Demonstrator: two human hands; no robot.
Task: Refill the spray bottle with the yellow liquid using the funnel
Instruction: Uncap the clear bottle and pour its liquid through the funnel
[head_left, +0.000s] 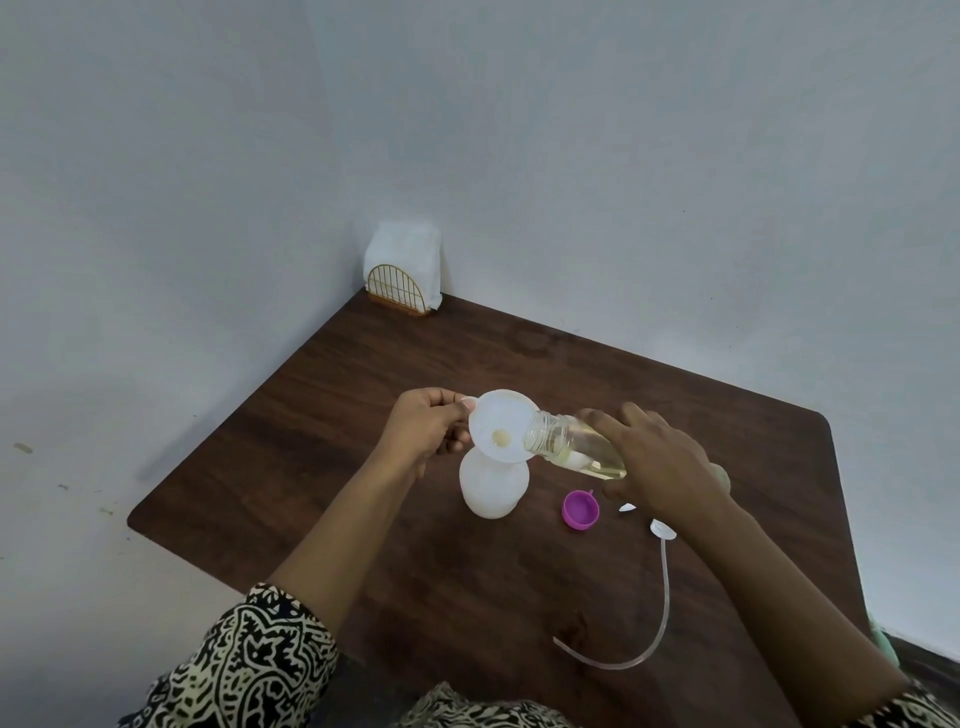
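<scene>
Over funnel (501, 423), right hand (660, 462) tilts clear bottle (571, 441)

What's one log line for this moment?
step: pour | left hand: holds funnel on spray bottle | right hand: tilts clear bottle over funnel

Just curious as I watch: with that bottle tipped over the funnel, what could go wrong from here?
The clear bottle of yellow liquid, tilted in the right hand, has its mouth near the rim of the white plastic funnel, so liquid might run onto the dark wooden table. Only the left hand pinching the funnel's tab steadies it on the white translucent spray bottle; a nudge could tip both.
</scene>
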